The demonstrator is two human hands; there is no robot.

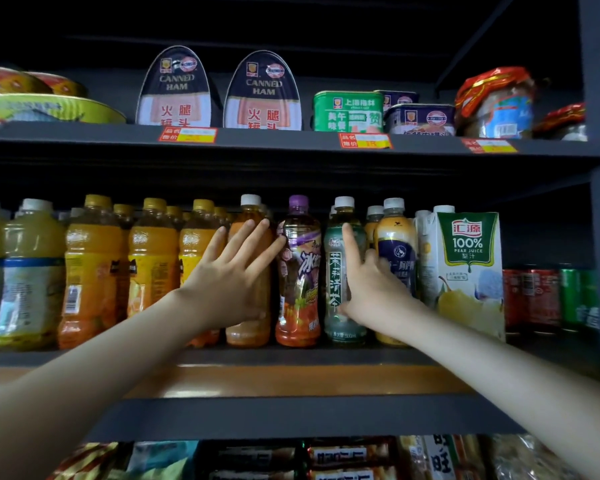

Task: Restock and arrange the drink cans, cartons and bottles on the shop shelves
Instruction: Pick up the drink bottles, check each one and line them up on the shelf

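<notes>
Head view: purple-capped bottle (298, 271) stands upright at the shelf's (291, 355) front edge between both hands; left hand (229, 282) splayed flat, empty; right hand (371, 289) fingers half-curled against the green bottle (340, 271).

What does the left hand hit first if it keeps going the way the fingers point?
Probably the purple-capped bottle: the left hand lies flat, fingers spread toward the upper right, with the nearest fingertips at that bottle's shoulder. Depth is unclear; they may already touch.
</notes>
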